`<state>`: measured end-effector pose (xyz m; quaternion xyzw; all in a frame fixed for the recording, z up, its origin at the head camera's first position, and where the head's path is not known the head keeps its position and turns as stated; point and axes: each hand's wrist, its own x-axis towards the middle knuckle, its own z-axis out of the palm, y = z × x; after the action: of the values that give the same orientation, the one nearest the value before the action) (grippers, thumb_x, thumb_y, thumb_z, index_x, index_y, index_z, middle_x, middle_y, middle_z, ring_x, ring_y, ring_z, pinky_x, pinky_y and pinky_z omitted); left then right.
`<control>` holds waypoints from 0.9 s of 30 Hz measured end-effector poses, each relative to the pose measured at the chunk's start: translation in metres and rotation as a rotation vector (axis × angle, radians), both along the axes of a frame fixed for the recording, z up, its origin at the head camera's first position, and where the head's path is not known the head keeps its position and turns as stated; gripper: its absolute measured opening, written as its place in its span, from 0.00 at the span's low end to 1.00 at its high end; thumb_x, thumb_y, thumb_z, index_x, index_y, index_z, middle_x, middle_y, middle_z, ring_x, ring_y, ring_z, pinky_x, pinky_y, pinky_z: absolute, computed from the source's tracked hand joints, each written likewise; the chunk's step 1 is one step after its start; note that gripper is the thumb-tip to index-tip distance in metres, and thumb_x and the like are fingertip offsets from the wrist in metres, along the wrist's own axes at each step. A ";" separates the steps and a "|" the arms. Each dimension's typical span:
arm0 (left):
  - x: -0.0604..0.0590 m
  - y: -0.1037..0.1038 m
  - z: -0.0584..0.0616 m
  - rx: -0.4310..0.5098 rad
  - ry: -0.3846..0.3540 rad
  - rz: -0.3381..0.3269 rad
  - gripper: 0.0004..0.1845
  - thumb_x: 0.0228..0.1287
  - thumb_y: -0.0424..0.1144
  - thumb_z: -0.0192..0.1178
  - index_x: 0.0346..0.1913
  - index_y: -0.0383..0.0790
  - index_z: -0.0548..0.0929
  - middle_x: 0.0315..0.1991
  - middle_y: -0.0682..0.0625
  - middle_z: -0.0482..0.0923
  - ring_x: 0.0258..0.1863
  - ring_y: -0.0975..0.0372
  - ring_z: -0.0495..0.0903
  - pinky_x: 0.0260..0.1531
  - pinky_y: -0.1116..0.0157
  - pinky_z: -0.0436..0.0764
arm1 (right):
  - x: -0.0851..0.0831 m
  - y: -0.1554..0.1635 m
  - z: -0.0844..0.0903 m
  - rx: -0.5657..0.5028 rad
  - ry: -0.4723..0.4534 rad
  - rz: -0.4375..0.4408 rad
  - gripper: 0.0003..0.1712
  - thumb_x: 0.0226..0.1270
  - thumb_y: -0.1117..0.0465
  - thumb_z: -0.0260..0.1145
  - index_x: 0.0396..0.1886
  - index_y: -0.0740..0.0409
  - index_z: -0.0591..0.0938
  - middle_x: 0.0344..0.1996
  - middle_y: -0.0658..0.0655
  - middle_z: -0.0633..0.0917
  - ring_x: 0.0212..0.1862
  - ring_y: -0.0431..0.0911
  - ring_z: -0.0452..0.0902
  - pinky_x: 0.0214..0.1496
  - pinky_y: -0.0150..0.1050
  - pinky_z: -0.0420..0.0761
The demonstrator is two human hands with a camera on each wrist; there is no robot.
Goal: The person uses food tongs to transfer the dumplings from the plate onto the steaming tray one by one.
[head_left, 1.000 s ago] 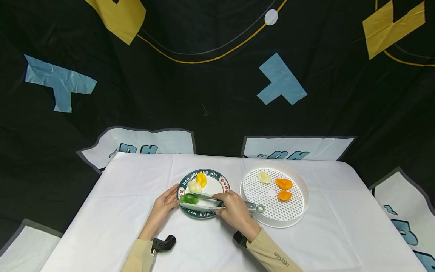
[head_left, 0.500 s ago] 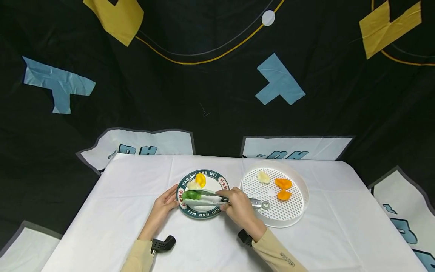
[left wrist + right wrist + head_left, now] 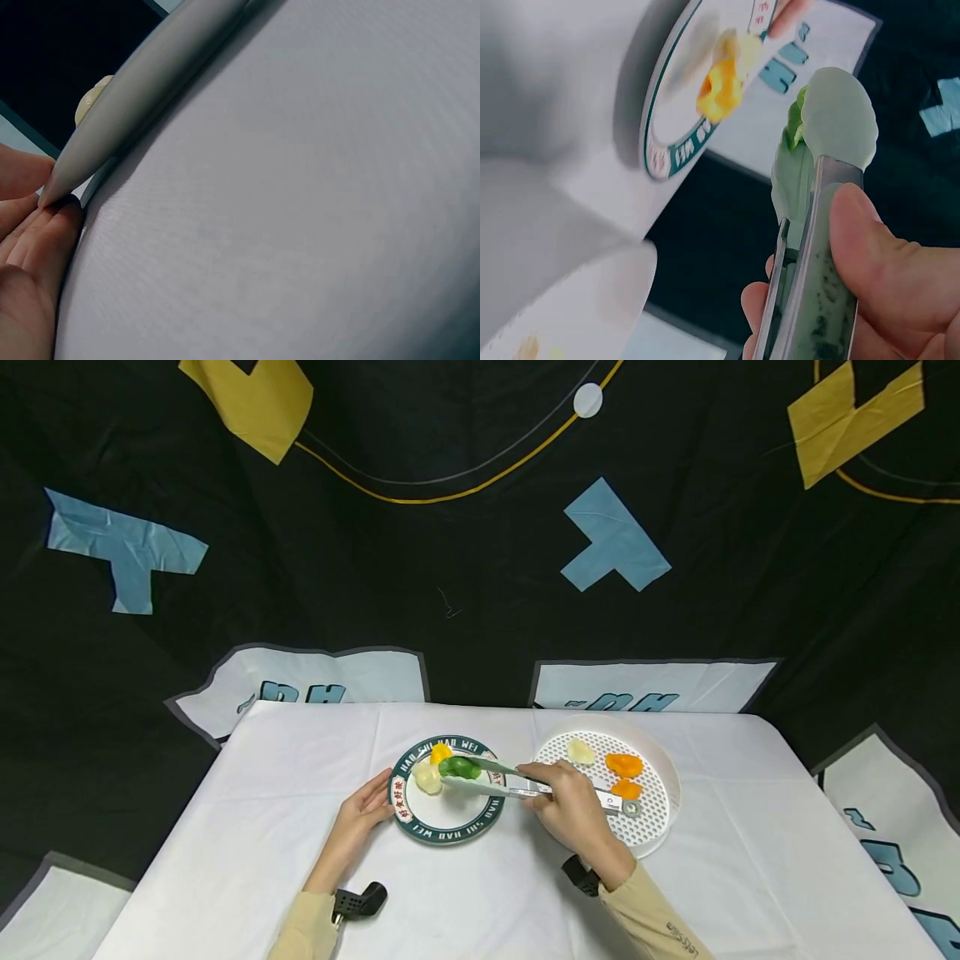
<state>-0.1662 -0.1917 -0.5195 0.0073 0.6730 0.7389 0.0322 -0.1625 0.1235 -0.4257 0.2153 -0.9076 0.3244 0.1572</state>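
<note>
My left hand (image 3: 354,827) pinches the left rim of a white plate (image 3: 446,837) with a green lettered border, thumb on top and fingers beneath in the left wrist view. My right hand (image 3: 573,806) grips metal tongs (image 3: 840,120) with pale green tips. Between those tips is a green pepper-like piece (image 3: 459,767), mostly hidden by them in the right wrist view, where it appears raised off the plate. A pale whitish piece (image 3: 427,778) and a yellow piece (image 3: 440,752) lie on the plate's upper left.
Right of the plate stands a round white tray (image 3: 670,777) with a perforated base, partly under my right hand. It holds a pale piece (image 3: 581,752) and two orange pieces (image 3: 624,766). A white cloth (image 3: 450,902) covers the table, with a black curtain (image 3: 450,568) behind.
My right hand has moved right and away from me, carrying the green piece in the tongs from the plate's left side to its upper right. My left hand keeps its hold on the rim.
</note>
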 end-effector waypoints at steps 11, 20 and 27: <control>0.000 0.001 0.001 0.000 -0.016 0.007 0.34 0.61 0.21 0.52 0.71 0.26 0.56 0.70 0.33 0.55 0.69 0.50 0.59 0.59 0.72 0.68 | -0.002 0.038 0.002 -0.001 -0.008 -0.075 0.26 0.41 0.72 0.77 0.46 0.62 0.86 0.40 0.58 0.86 0.37 0.51 0.79 0.34 0.42 0.79; 0.000 0.001 0.001 0.001 -0.017 0.016 0.34 0.61 0.20 0.52 0.70 0.26 0.56 0.70 0.33 0.55 0.68 0.50 0.59 0.60 0.73 0.68 | 0.000 0.067 0.001 0.029 0.008 -0.118 0.27 0.42 0.71 0.77 0.47 0.64 0.85 0.42 0.62 0.85 0.44 0.57 0.80 0.44 0.53 0.80; 0.000 0.001 0.001 -0.001 -0.017 0.013 0.34 0.61 0.21 0.52 0.70 0.26 0.57 0.70 0.33 0.56 0.68 0.50 0.60 0.59 0.72 0.68 | 0.001 0.087 -0.001 0.021 -0.014 -0.147 0.26 0.43 0.72 0.76 0.48 0.66 0.84 0.44 0.63 0.85 0.47 0.59 0.79 0.49 0.56 0.79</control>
<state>-0.1659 -0.1907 -0.5183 -0.0037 0.6731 0.7388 0.0331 -0.1611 0.2102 -0.4267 0.1477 -0.9253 0.3038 0.1721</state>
